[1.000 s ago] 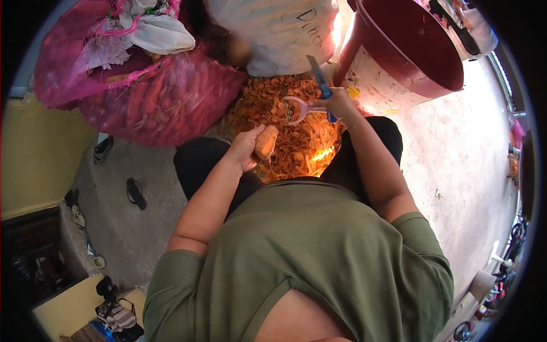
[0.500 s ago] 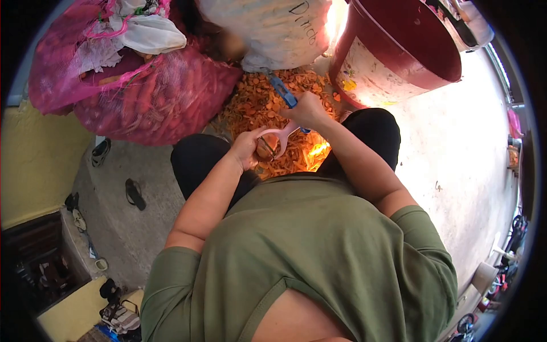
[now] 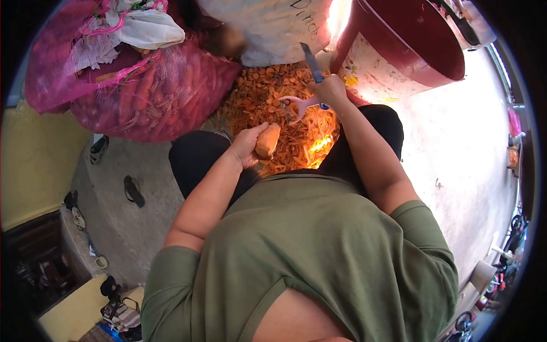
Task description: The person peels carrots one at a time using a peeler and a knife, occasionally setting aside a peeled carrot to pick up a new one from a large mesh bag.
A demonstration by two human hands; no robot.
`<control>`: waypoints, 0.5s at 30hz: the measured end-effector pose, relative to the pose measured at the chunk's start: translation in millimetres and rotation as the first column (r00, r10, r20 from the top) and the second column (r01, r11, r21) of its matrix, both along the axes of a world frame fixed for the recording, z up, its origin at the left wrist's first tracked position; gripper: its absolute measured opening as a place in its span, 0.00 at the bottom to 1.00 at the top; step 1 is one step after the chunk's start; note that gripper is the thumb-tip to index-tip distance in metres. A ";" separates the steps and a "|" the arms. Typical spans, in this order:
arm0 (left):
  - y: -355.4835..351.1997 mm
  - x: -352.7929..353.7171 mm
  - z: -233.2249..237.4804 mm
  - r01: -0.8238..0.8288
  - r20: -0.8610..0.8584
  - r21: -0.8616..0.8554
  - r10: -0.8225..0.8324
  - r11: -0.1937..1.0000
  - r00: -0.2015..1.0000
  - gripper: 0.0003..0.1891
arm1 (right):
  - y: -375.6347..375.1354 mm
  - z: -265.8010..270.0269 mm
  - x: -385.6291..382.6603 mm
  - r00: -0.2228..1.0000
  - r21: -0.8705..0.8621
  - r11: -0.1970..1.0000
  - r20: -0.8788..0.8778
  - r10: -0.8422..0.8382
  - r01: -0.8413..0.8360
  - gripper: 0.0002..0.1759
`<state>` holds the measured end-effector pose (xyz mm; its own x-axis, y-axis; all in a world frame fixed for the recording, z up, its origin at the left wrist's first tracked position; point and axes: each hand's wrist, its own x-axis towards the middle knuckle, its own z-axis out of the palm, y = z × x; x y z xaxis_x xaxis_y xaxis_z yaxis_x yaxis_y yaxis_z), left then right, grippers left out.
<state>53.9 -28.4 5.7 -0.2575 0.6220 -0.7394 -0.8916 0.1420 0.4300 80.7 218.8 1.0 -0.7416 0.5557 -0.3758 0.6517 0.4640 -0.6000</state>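
My left hand (image 3: 247,146) is closed round a thick orange carrot (image 3: 267,141), held low between the knees. In my right hand (image 3: 330,93) are two tools at once. A pink Y-shaped peeler (image 3: 300,105) points left from the fist, its head apart from the carrot. A knife (image 3: 312,61) with a blue handle sticks up out of the same hand, blade away from me. Beneath both hands lies a heap of orange peelings and cut carrot ends (image 3: 259,94) on the ground.
Pink mesh sacks (image 3: 154,97) full of carrots stand at the left. A white sack (image 3: 268,34) with handwriting is straight ahead. To the right stands a large dark red tub (image 3: 393,57). A loose sandal (image 3: 134,191) lies on the concrete floor at the left.
My right hand has moved up and to the right, taking the peeler off the carrot. The carrot has been turned in my left hand and now shows a smooth orange side.
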 end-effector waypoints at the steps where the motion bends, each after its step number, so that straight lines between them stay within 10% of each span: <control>1: 0.6 -0.1 -1.1 -0.014 -0.001 0.003 0.014 1.000 1.000 0.16 | -13.0 16.4 1.2 0.999 -0.070 0.997 0.004 0.040 -0.040 0.20; 3: 1.6 -0.3 -5.3 -0.023 -0.016 0.014 0.023 1.000 1.000 0.15 | -38.8 21.8 3.9 0.975 -0.082 0.971 -0.025 0.223 -0.224 0.21; 15: 0.3 -7.3 5.1 0.087 -0.085 0.031 -0.084 0.996 0.993 0.16 | -22.2 10.7 3.4 0.993 0.035 0.995 0.070 0.091 -0.094 0.23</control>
<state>46.6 -28.1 10.7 -0.2623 0.6697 -0.6948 -0.8373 0.2000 0.5089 84.1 196.7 11.7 -0.7639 0.5009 -0.4069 0.6436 0.5461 -0.5362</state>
